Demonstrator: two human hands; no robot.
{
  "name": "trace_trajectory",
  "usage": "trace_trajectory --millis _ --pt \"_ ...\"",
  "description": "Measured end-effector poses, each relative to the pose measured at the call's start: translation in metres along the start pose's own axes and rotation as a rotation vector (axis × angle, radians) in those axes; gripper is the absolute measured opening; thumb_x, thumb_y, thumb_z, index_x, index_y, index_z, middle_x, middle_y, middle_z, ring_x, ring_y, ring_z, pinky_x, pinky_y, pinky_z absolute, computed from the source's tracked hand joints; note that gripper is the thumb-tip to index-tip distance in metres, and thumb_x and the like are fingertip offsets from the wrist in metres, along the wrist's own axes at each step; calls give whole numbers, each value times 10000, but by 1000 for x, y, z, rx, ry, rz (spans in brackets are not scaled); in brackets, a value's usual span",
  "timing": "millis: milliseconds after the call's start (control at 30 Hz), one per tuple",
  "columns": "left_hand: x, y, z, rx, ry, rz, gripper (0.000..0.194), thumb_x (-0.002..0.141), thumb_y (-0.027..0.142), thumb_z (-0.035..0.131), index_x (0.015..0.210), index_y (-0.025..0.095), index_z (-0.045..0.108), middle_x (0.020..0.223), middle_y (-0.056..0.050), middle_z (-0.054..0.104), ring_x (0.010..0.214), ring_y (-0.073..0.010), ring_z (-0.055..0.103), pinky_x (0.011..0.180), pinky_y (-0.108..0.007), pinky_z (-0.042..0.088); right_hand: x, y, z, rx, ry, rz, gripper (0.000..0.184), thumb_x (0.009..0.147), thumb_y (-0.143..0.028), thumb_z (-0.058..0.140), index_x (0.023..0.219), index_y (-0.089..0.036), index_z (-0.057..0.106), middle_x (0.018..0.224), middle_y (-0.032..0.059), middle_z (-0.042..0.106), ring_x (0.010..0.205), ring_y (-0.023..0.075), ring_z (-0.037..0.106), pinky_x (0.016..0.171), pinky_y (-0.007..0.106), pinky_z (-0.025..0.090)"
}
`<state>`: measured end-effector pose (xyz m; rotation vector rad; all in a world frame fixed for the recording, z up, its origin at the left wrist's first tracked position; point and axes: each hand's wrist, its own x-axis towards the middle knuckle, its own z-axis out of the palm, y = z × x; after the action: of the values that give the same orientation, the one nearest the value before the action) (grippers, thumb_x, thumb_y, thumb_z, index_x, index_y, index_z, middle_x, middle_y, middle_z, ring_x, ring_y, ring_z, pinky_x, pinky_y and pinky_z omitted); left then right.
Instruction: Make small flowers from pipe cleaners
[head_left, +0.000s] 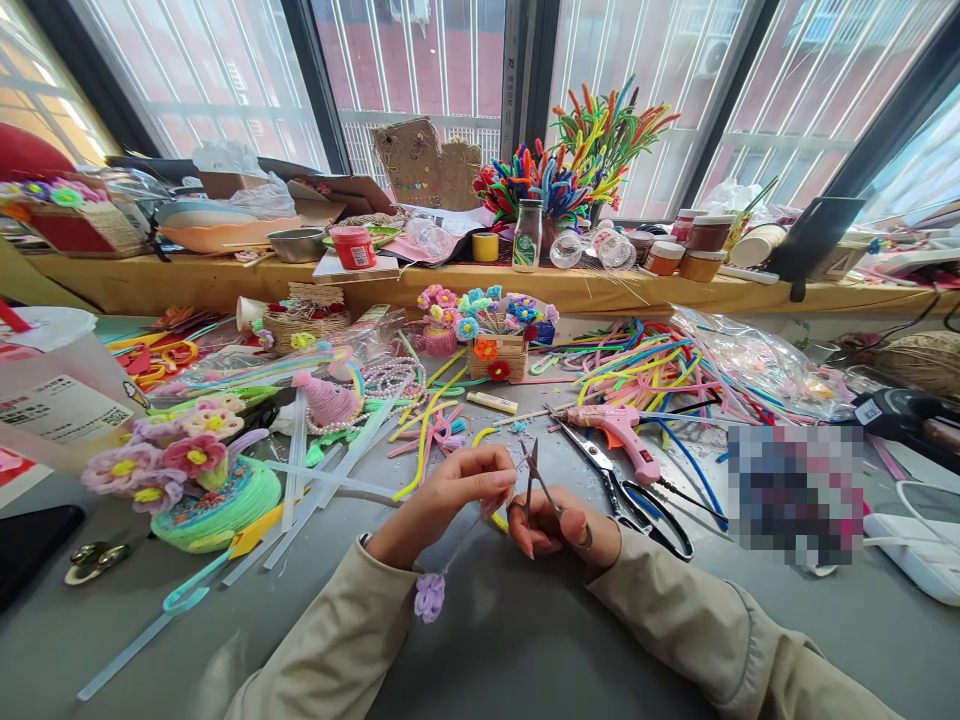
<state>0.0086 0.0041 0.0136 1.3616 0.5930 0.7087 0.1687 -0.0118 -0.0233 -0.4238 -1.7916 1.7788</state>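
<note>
A small woven box of tan cord (498, 362) is standing near the middle of the table, holding fuzzy blue, purple and multicoloured flowers, with orange and red ones showing at its front. A clear glass bottle with a green label (527, 236) is standing on the wooden ledge (420, 290), in front of a dense bunch of multicoloured fuzzy stems (536, 185). A red plastic tub with a white label (352, 247) is sitting on the same ledge, near a shallow metal bowl (297, 245), and small lidded jars are clustering towards its right end. The grey table (480, 650) is running below the ledge, and barred windows (427, 60) are rising behind. The left hand (457, 490) is pinching a thin pinkish strand between thumb and fingers, while a small lilac fuzzy flower (430, 597) is hanging below that hand, near the sleeve cuff. The right hand (559, 530) is gripping small dark-handled scissors (533, 480), their blades parting and pointing up beside the strand. Large black-handled shears (622, 490) are lying just beyond the right hand, next to a pink glue gun (619, 432) with a dark cord. Translucent glue sticks (345, 460) are crisscrossing to the left, beside a green yarn base topped with lilac and pink flowers (217, 500), and loose coloured fuzzy stems (652, 370) are piling up behind the glue gun.
</note>
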Motion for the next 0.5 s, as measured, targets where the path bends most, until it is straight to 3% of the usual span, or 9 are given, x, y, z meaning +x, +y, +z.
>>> trace_trajectory --millis 500 --pt "0 1 0 -48 -5 -1 194 704 241 476 550 123 459 499 21 411 442 -55 342 435 -218 226 -3 -2 0 -83 53 -27 634 568 -757 262 533 -148 434 444 -65 240 399 50 186 410 220 156"
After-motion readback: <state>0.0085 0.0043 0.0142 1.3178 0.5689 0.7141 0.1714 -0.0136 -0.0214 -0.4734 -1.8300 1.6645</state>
